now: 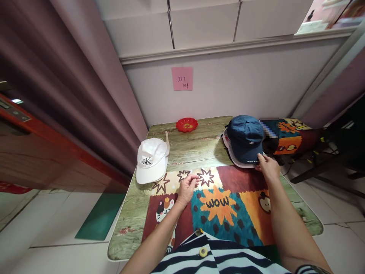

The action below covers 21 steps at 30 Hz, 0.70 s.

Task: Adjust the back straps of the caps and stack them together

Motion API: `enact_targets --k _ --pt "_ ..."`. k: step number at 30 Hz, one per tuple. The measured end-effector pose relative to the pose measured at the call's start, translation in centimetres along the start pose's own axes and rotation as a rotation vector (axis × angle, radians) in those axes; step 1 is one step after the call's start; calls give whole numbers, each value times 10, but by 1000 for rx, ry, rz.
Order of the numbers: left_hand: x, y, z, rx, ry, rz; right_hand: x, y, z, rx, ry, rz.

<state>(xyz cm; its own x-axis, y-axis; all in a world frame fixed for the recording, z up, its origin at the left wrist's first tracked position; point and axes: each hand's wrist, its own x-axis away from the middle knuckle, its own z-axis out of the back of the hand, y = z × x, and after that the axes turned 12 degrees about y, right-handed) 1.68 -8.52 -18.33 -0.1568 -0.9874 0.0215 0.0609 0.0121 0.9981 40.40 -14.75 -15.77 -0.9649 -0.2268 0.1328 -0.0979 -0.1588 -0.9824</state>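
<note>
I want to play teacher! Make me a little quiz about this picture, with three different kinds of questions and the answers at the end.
1. True or false: the red scalloped dish is nearer the wall than the white cap is.
2. Which of these is the right hand holding by its brim?
A) the white cap
B) the red scalloped dish
C) the navy cap
3. Fill in the blank: the big word printed on the patterned mat by the left hand is ____.

Key: 1. True; 2. C; 3. WOW
</note>
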Motion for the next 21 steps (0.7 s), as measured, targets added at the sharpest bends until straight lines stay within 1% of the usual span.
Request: enact_targets --k 2,4,5,6,9,12,15,17,19,21 --pt "0 -1 0 6 1 -1 3 -6 -3 222 86 216" --pt "0 -2 -1 10 2 -4 11 -12 -11 429 175 463" --pt "0 -3 -1 12 2 -4 16 -14 -18 483 200 544" --pt "0 -3 -2 15 4 -3 21 -16 -26 495 211 579" --pt "1 -2 -2 26 10 -3 34 -16 -49 485 216 591" --pt "2 -1 -2 25 8 -10 40 -8 -63 517 201 614" --pt "4 -3 -3 19 5 -14 41 5 -68 547 191 635" --pt "6 -6 -5 26 8 1 41 13 -69 532 206 633" --pt "7 -9 -8 45 13 26 40 16 -69 510 224 625" --pt "3 -7 -7 62 28 22 42 16 -67 500 233 619"
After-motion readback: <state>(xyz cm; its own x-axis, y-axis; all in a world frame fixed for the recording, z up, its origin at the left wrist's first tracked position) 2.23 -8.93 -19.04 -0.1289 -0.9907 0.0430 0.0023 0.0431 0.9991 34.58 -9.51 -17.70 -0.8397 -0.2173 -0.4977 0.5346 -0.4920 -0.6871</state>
